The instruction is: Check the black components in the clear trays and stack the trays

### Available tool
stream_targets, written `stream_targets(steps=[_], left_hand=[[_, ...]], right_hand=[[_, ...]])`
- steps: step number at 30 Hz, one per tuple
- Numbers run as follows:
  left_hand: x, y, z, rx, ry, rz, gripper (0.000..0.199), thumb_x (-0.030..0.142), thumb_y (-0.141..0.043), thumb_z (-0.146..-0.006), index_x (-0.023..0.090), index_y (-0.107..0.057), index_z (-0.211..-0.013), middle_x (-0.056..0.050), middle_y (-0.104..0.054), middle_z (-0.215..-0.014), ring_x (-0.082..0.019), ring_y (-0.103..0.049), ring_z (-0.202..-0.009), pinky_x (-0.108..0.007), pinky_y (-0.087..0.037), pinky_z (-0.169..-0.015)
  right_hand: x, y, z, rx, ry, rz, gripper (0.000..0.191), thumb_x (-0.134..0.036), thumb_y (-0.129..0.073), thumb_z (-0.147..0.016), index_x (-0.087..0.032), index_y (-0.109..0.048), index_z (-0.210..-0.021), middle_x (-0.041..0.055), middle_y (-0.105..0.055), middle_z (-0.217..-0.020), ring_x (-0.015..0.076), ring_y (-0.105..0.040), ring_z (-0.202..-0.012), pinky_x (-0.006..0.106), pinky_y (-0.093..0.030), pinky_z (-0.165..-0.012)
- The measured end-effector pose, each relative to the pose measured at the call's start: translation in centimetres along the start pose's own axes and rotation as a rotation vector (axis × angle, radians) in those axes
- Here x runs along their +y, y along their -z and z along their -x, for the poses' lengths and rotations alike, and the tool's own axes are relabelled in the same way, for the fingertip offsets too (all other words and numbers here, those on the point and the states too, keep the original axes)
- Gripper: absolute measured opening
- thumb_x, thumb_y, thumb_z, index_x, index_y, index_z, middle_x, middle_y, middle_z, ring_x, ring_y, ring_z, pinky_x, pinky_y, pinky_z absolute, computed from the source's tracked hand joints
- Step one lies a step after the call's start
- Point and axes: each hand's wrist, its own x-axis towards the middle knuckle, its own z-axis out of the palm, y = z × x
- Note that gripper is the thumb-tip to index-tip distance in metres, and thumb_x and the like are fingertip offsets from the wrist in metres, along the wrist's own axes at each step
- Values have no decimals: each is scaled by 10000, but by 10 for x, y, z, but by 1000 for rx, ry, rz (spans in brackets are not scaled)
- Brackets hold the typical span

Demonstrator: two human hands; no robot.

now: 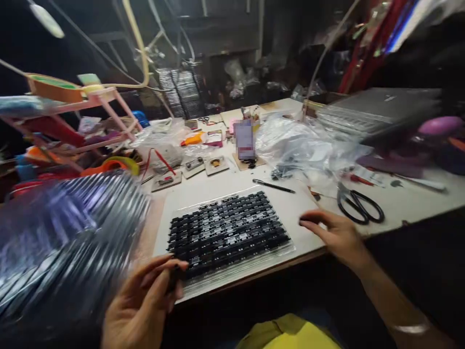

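Note:
A clear plastic tray filled with rows of small black parts point(228, 230) lies on the white table near its front edge. At the tray's lower left corner, my left hand point(145, 300) is closed on a small dark piece point(175, 277). My right hand point(334, 235) is to the right of the tray, not touching it, with thumb and forefinger pinched together. Something tiny and dark shows at those fingertips, too small to name. A black pen point(274, 185) rests just behind the tray.
Stacked plastic-wrapped trays point(72, 232) fill the left side. Black-handled scissors point(359, 206) lie at the right. Behind are clear plastic bags point(298, 140), small square blocks point(217, 165), a pink rack point(109, 114) and a stack of grey trays point(381, 109).

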Motion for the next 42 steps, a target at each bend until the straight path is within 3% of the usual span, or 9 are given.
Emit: stream_targets(steps=[2,6,11,18,23,26,29,33,42], left_hand=[[-13,-25,-12,-136,48,9,269,328,-753,-680,178,-645,-875,-43,-708,-813,-86,-558,-529,-183,-441,-480],[-31,-77,-15,-330,191,113,201,316,-724,-718,148,-647,-796,-63,-702,-803,-74,-546,-515,-167,-377,-443],[-38,-110,-13,-464,341,339,201,310,-650,-790,119,-648,-852,-111,-702,-858,-96,-584,-585,-189,-415,-506],[-35,-129,-23,-565,389,322,311,194,-738,-702,131,-660,-997,-119,-693,-1013,-103,-626,-723,-202,-487,-682],[-19,-153,-38,-673,307,211,328,204,-748,-693,152,-655,-1003,-96,-692,-1014,-117,-644,-740,-214,-499,-706],[-22,-161,-43,-691,287,217,344,210,-748,-694,163,-641,-1018,-86,-698,-990,-114,-644,-718,-212,-498,-675],[-34,-161,-43,-722,294,223,293,227,-735,-712,163,-641,-982,-80,-704,-940,-120,-639,-693,-218,-494,-635],[-47,-156,-42,-735,258,181,248,209,-728,-726,185,-653,-962,-7,-673,-794,-94,-602,-688,-202,-485,-679],[-52,-153,-43,-690,241,164,276,187,-745,-702,205,-659,-963,-1,-650,-877,-94,-570,-742,-203,-466,-734]], right_hand=[[3,-17,-7,-97,41,100,193,-381,-595,-815,-201,-663,-827,55,-669,-781,213,-618,-716,349,-496,-634],[21,-26,-15,-125,44,156,132,-305,-571,-808,-194,-642,-809,53,-614,-831,189,-583,-691,332,-475,-631],[31,-27,-9,-87,123,225,169,-261,-525,-854,-179,-615,-971,70,-556,-927,183,-577,-714,341,-483,-684],[34,-27,-7,-95,191,270,150,-198,-494,-877,-177,-602,-978,76,-542,-920,196,-569,-794,342,-492,-732],[28,-23,-11,-102,173,223,117,-162,-493,-870,-184,-601,-909,59,-554,-878,185,-570,-774,325,-492,-687],[12,-23,-11,-27,144,144,92,-161,-527,-864,-188,-603,-910,47,-557,-860,164,-557,-709,302,-476,-628],[-13,-30,-8,71,154,-47,86,-182,-574,-861,-199,-601,-941,37,-561,-867,150,-546,-704,292,-470,-640],[-37,-49,-4,74,208,-250,123,-173,-589,-862,-206,-601,-979,37,-558,-905,147,-544,-755,289,-481,-680],[-31,-64,-3,108,159,-236,135,-152,-580,-863,-208,-606,-983,44,-560,-915,150,-548,-747,298,-489,-683]])
